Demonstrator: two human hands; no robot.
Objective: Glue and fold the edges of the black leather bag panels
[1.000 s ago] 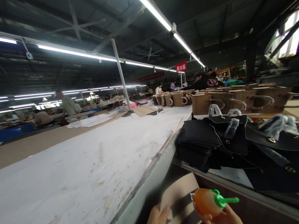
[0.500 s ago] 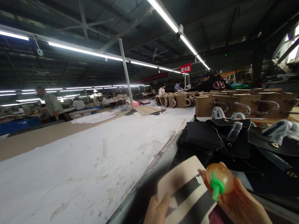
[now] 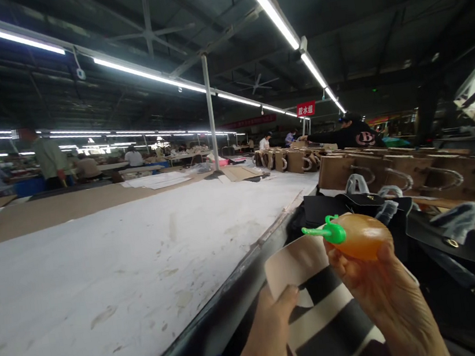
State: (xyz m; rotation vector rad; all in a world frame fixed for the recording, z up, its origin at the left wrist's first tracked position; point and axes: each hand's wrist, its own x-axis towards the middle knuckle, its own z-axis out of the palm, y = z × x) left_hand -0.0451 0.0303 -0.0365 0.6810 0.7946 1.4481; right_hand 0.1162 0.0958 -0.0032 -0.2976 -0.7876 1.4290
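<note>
My left hand (image 3: 268, 328) grips the left edge of a flat beige panel (image 3: 295, 264) with dark grey strips, its thumb lying on the top face. The panel is tilted in front of me, low in the view. In my right hand (image 3: 386, 292) is a squeeze bottle (image 3: 365, 235) of amber liquid, fingers wrapped round its body. Its green nozzle points left, above the panel's far edge and apart from my left hand. My right wrist covers part of the panel's right side.
A white-covered table (image 3: 121, 263) with glue-like stains stretches ahead and left. Black bag pieces (image 3: 440, 256) with wrapped handles are piled at right. Behind them stand rows of brown bags (image 3: 398, 171). A white post (image 3: 210, 111) rises from the table. Co-workers, including a person in black (image 3: 354, 133), are farther off.
The squeeze bottle has risen and turned, its nozzle swinging from downward to leftward. My left hand and the panel have shifted right in the view, as the camera turned slightly left.
</note>
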